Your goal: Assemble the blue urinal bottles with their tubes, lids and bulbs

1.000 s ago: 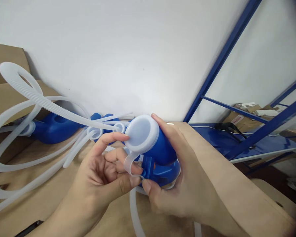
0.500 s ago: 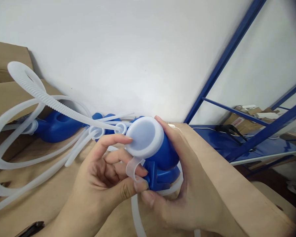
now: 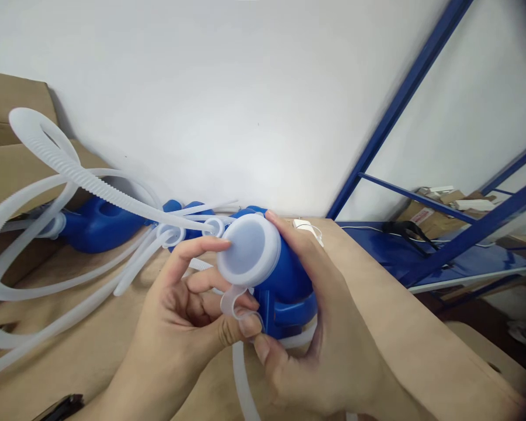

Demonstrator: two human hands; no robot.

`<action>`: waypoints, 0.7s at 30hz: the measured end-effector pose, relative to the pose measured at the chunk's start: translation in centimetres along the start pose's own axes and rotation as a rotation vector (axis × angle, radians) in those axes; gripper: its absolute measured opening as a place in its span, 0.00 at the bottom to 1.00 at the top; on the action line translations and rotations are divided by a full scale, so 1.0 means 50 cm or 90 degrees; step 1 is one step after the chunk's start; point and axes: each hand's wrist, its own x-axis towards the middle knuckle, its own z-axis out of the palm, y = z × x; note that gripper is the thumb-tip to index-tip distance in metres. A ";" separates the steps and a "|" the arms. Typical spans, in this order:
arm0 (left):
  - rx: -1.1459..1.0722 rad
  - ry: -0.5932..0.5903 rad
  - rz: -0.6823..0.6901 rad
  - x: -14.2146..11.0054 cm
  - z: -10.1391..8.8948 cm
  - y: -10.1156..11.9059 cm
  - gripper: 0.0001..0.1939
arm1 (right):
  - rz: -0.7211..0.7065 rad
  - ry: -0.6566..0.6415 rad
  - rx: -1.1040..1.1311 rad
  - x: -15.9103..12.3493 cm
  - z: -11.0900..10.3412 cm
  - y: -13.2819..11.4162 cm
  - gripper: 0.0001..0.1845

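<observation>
We hold a blue plastic bottle (image 3: 289, 280) mid-scene, above a cardboard sheet (image 3: 61, 368). Our left hand (image 3: 179, 321) pinches the translucent strap (image 3: 228, 304) of its white cap (image 3: 249, 250) between thumb and fingers; our right hand (image 3: 319, 345) clamps the bottle, fingers together.

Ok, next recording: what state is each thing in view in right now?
Left hand: pinching the tether strap, fingertip against the cap.
Right hand: gripping the blue plastic container.
Blue plastic container: held up off the surface, tilted.
Translucent white cap: on the container's end, closed.
Tether strap: bent in a loop.
Second blue container: lying down behind the tubing.
Corrugated translucent tubing: loosely looped, unattended.
</observation>
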 end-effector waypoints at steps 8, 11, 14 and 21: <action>-0.025 0.151 -0.133 -0.017 0.041 0.010 0.53 | 0.023 0.020 0.013 -0.004 0.012 -0.013 0.51; -0.031 0.181 -0.189 -0.018 0.058 0.027 0.58 | 0.020 0.050 -0.005 -0.010 0.018 -0.020 0.52; -0.047 0.137 -0.233 -0.016 0.062 0.036 0.52 | -0.009 0.038 -0.023 -0.016 0.014 -0.019 0.52; -0.063 0.056 -0.221 -0.012 0.032 0.020 0.37 | -0.020 -0.031 -0.058 -0.010 -0.011 -0.008 0.53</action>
